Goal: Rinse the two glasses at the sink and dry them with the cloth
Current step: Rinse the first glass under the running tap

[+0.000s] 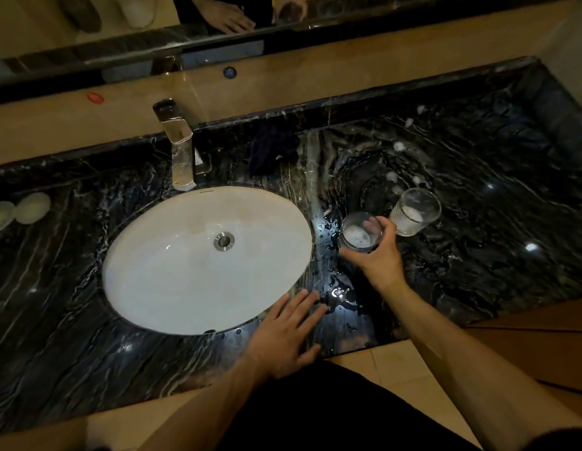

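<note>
The scene was dim and warm-toned; small glare spots shone on the wet bench (478, 222); edges bowed from wide-angle distortion; detail looked soft.

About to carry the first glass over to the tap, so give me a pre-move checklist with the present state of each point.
1. Right hand grips the near glass: ok.
2. Second glass stands upright on the counter, apart from the held one: ok.
3. Sink holds nothing: ok.
4. Left hand flat on the counter edge, free for the tap: ok.
5. Water running: cannot tell.
6. Dark cloth lies behind the sink: ok.
</note>
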Motion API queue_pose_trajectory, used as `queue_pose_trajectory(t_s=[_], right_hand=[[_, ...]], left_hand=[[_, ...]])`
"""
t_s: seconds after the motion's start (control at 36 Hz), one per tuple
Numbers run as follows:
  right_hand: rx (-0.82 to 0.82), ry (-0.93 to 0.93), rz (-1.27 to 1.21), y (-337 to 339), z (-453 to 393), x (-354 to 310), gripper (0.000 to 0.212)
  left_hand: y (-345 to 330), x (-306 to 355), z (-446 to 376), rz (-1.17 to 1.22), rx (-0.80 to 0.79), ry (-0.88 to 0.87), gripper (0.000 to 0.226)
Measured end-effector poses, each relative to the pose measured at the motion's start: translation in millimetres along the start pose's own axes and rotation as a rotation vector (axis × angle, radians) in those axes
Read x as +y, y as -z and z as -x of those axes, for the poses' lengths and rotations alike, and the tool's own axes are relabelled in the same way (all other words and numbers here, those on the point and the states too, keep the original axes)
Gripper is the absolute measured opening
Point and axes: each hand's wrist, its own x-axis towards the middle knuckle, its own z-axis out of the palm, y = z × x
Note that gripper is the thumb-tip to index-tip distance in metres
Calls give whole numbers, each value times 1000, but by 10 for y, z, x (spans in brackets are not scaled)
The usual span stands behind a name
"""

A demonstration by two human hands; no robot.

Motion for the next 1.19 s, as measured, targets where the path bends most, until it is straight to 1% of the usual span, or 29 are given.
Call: queue_pose_trajectory(t_s=[0.11, 0.28, 0.36, 0.42, 0.47, 0.58, 0.75, 0.86, 0.97, 1.08, 1.19], right_hand=[[-11, -7, -1, 12, 16, -58, 82], [-22, -35, 28, 12, 89, -144, 80], [-64, -56, 23, -21, 147, -206, 84], [-94, -59, 37, -71, 203, -268, 84], [-130, -63, 53, -153, 260, -331, 81], [-181, -57, 71, -435, 359, -462, 76], [-264, -36, 62, -999, 442, -632, 80], [-288, 2, 118, -1406, 416, -738, 80], [-313, 20, 146, -1768, 362, -877, 80], [-373, 16, 143, -2070, 242, -1060, 79], [-419, 15, 117, -2281, 65, -1242, 80]], left_hand=[[41, -6, -18, 3, 2, -13, 74], [166, -123, -68, 2, -64, -69, 74], [303, -198, -121, 49, -112, -98, 63], [477, -256, -136, 115, -166, -71, 51], [662, -358, -111, 154, -168, -30, 45], [930, -736, 83, 182, -61, 15, 36], [1298, -1446, 395, 180, 67, 99, 26], [1525, -1895, 487, 139, 179, 152, 18], [1757, -2282, 443, 56, 306, 169, 23], [1968, -2613, 312, -69, 510, 76, 40], [2163, -2820, 73, -101, 574, 107, 47]])
